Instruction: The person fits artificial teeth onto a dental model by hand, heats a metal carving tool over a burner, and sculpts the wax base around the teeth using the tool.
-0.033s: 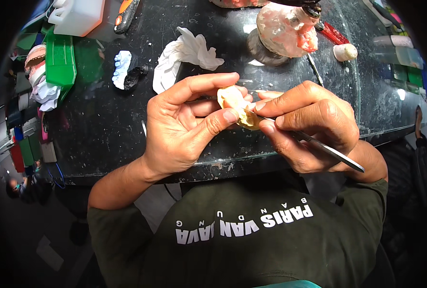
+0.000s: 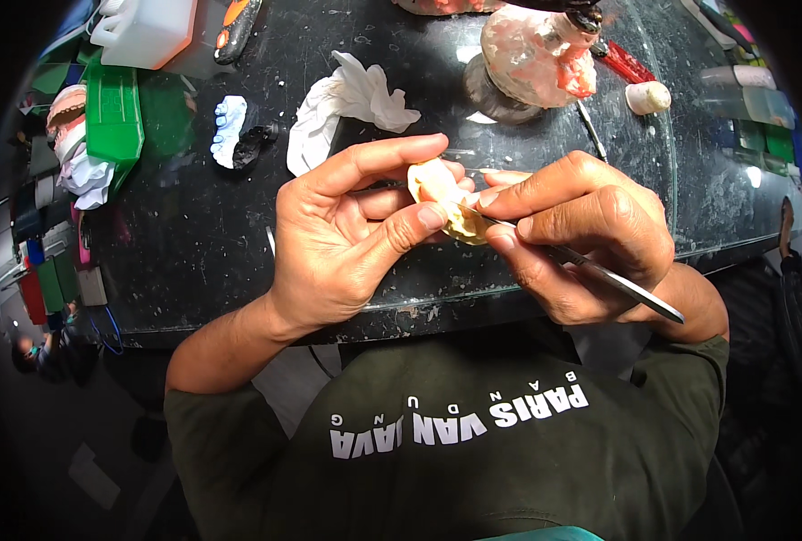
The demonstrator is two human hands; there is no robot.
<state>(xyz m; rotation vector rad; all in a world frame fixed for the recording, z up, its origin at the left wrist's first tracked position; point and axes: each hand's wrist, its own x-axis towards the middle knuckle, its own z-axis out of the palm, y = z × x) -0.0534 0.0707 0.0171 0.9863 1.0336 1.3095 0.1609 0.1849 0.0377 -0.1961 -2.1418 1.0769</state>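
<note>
Between thumb and fingers of the left hand, one cream-coloured piece is pinched. The right hand has its fingers clamped on one slim metal tool, tip at the piece. Beyond the left fingers lies one crumpled white tissue; farther left, one pale blue toothed mould beside one black lump.

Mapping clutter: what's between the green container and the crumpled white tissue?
A pale-blue tooth model and a black lump beside it; head view.
</note>
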